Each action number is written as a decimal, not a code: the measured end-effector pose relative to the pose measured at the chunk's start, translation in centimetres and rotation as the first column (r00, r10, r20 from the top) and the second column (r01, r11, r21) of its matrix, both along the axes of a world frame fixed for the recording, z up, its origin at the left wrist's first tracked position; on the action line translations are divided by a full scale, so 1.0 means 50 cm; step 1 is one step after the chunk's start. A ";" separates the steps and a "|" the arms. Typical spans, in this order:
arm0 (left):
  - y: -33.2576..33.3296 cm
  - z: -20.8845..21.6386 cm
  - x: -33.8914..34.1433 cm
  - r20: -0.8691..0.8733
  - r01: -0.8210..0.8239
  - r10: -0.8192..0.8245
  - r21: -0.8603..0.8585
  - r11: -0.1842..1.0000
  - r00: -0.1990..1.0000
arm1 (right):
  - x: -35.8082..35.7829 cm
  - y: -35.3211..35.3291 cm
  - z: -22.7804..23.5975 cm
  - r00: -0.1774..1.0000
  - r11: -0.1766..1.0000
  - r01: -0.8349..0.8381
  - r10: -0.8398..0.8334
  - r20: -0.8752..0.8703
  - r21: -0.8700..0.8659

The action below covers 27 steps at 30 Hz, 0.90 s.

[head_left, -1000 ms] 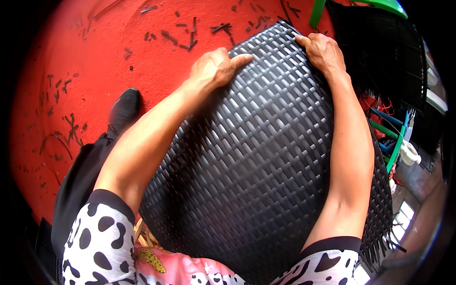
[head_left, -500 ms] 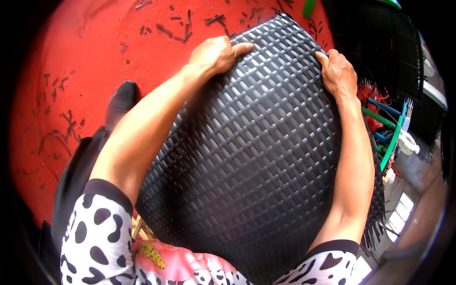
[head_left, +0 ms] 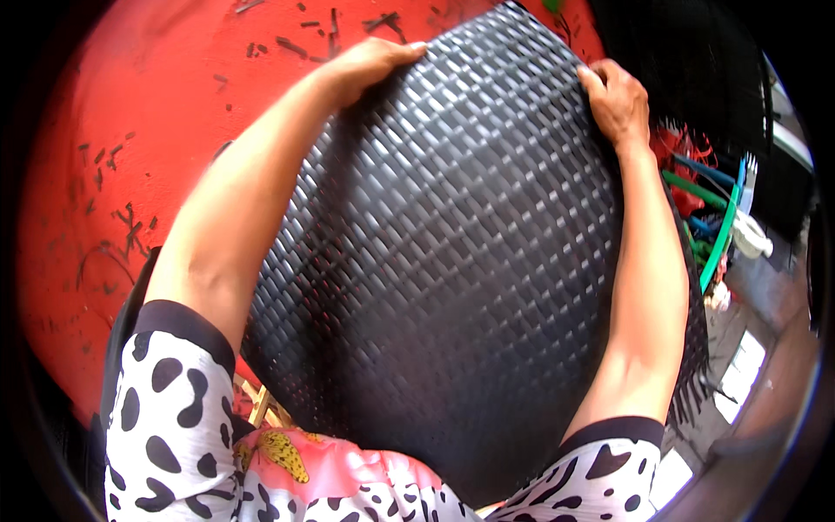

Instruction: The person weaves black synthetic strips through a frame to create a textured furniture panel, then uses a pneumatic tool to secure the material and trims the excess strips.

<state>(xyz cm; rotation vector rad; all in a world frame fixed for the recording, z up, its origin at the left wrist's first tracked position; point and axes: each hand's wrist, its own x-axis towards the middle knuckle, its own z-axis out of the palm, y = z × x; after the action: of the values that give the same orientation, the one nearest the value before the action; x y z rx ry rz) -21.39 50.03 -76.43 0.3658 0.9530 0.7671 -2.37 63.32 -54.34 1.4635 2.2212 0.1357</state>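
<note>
A large sheet of black woven plastic strips (head_left: 470,217) lies across my lap and stretches away from me, with a glossy sheen at its far end. On its left edge, near the far corner, my left hand (head_left: 372,68) is closed, the thumb on top and the other fingers hidden. My right hand (head_left: 619,103) grips the opposite edge between thumb and curled fingers. Loose strip ends fringe the sheet's lower right side (head_left: 689,393).
Short black strip scraps (head_left: 130,228) are scattered over the red floor covering (head_left: 165,122). At the right are green tubing (head_left: 720,244), a white object (head_left: 750,235) and another dark woven piece (head_left: 696,70). A wooden piece (head_left: 261,402) shows by my left side.
Both hands have moved farther from me with the sheet's far end. My left hand has also shifted left, and my left arm now covers the dark shoe seen before.
</note>
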 end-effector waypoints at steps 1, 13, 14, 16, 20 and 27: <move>0.003 -0.014 0.000 -0.016 -0.021 0.022 0.048 0.999 1.000 | 0.007 0.002 0.006 0.989 0.999 -0.034 0.040 -0.140 0.041; -0.026 0.103 0.034 -0.667 0.166 0.137 0.371 0.914 0.733 | 0.052 -0.243 0.168 0.836 0.835 -0.549 0.549 0.020 0.026; -0.027 0.112 0.040 -0.666 0.161 0.169 0.404 0.900 0.727 | 0.058 -0.241 0.173 0.833 0.832 -0.552 0.553 -0.007 0.050; -0.018 0.107 0.055 -0.636 0.145 0.126 0.357 0.923 0.762 | 0.080 -0.236 0.178 0.839 0.848 -0.526 0.530 -0.122 0.067; -0.015 0.061 0.080 -0.686 0.129 0.104 0.279 0.952 0.720 | 0.072 -0.222 0.259 0.929 0.944 -0.299 0.254 -0.270 -0.139; -0.002 0.101 0.136 -0.633 0.094 0.192 0.389 0.916 0.750 | 0.223 -0.325 0.452 0.935 0.942 -0.334 0.326 0.136 0.038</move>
<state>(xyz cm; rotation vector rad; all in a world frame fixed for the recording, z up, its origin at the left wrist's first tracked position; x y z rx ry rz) -14.57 49.92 -71.37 1.0328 1.4825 0.9026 8.81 47.06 -31.75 1.0642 2.3556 0.3989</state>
